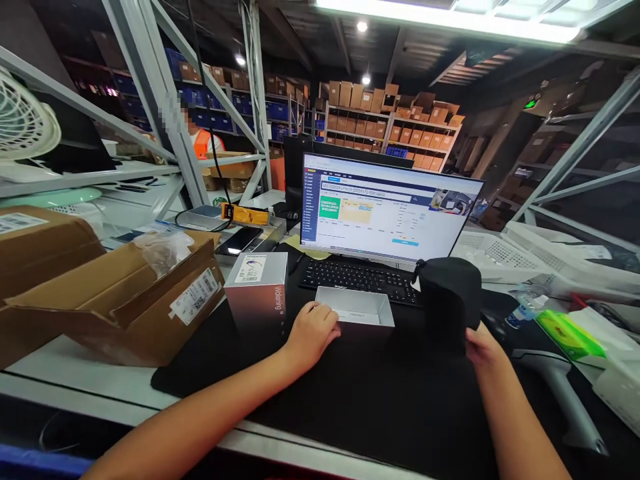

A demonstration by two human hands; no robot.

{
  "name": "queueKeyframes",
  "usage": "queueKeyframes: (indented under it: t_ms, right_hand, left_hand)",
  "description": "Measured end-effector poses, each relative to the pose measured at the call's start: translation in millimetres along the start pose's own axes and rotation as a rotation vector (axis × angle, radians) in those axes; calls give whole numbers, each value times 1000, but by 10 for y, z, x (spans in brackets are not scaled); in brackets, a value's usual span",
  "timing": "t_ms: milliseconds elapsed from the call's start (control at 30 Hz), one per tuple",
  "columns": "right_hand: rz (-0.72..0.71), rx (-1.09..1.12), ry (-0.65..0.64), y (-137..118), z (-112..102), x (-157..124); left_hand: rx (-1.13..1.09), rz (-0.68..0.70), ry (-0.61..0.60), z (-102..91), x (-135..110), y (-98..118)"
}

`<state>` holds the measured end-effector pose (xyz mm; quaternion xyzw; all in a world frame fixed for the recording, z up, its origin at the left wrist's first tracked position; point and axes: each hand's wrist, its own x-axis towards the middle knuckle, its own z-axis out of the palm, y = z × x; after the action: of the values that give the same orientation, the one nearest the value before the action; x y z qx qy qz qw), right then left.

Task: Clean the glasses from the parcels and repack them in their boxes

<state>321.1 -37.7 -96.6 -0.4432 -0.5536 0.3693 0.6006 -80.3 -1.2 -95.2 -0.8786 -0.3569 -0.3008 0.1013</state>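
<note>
In my right hand [484, 345] is a black, rounded pouch [450, 290] with a cord at its upper left, lifted over the right part of the black desk mat [380, 393]. The fingers on its far side are hidden. My left hand [313, 333] has its fingers curled at the left edge of an open box part [367, 310], white inside and dark outside. A small slip or label shows inside that part. Just left of this hand, a tall box [257, 293], grey on top and shading to reddish brown, stands upright with a white label on it.
An open cardboard carton [145, 307] stands at the left. Behind my hands are a keyboard [363, 280] and a lit monitor [385, 213]. A barcode scanner [560, 387], a plastic bottle [525, 310] and a green packet [570, 333] lie at the right. A person in an orange vest [203, 143] is beyond the frame.
</note>
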Motion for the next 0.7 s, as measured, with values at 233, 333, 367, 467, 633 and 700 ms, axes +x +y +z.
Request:
queueKeyframes:
  t_ms: [233,333,367,467,633,700]
  right_hand:
    - [147,47,-304,-261,600,-71]
    - [191,114,-364,-298,978,-131]
    - [191,137,-353,-280,1107,-173]
    - [183,161,-317,-201,1464,-343]
    - [263,215,-406,-156,1714,-510]
    - [317,186,-446,-139,1700,-484]
  left_hand:
    - [-21,-43,51,180,265,-16]
    - [-301,-51,87,190,145,116]
    - [-474,-75,86,204,87,183]
    - [-962,-246,39,252,-86,391]
    - [-1233,-491,50,150,-187,512]
    - [-1298,-497,76,43,-163,487]
